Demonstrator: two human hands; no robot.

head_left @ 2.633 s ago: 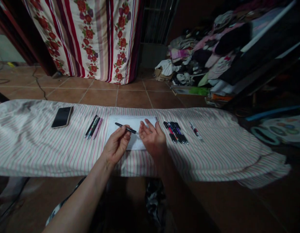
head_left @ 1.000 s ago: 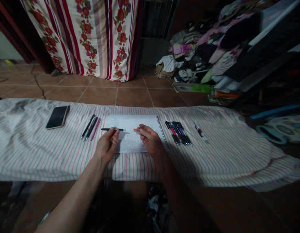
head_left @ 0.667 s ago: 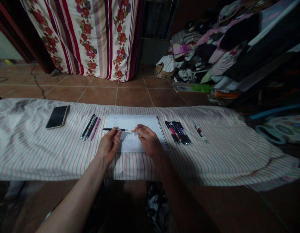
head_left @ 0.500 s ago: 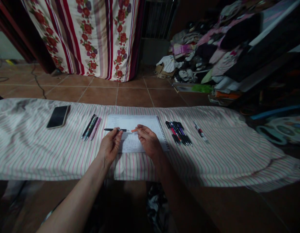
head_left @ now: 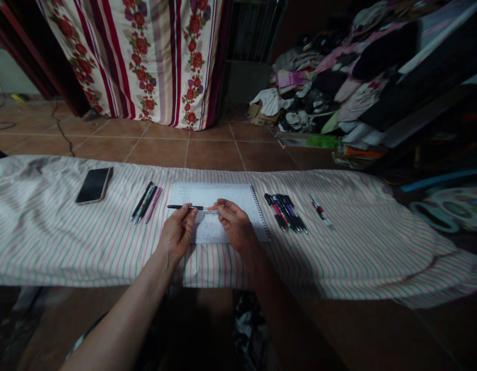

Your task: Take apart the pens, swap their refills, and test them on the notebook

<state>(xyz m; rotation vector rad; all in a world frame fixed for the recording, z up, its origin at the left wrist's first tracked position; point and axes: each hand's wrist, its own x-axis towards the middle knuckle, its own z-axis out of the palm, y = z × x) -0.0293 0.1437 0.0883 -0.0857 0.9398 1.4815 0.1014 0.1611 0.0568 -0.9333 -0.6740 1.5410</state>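
Above a spiral notebook [head_left: 207,191] with writing on its page, my left hand [head_left: 179,231] pinches a black pen [head_left: 174,206] that lies level, its tip pointing right. My right hand [head_left: 235,222] is closed on an orange pen cap [head_left: 214,208] with what looks like a metal clip. The cap's open end meets the pen's pale tip; how far the tip sits inside I cannot tell. Left of the notebook lie several pens [head_left: 146,203] side by side. To its right is a cluster of several dark and coloured pens [head_left: 285,212].
A phone [head_left: 94,185] rests at the left of the striped cloth [head_left: 362,247]. One more pen [head_left: 321,210] lies at the far right. Beyond are a floral curtain [head_left: 157,62], a tiled floor [head_left: 211,149] and a heap of clothes [head_left: 331,82].
The orange cap and the black pen have come together; the gap between the pen's tip and the cap has closed. Both hands keep their hold.
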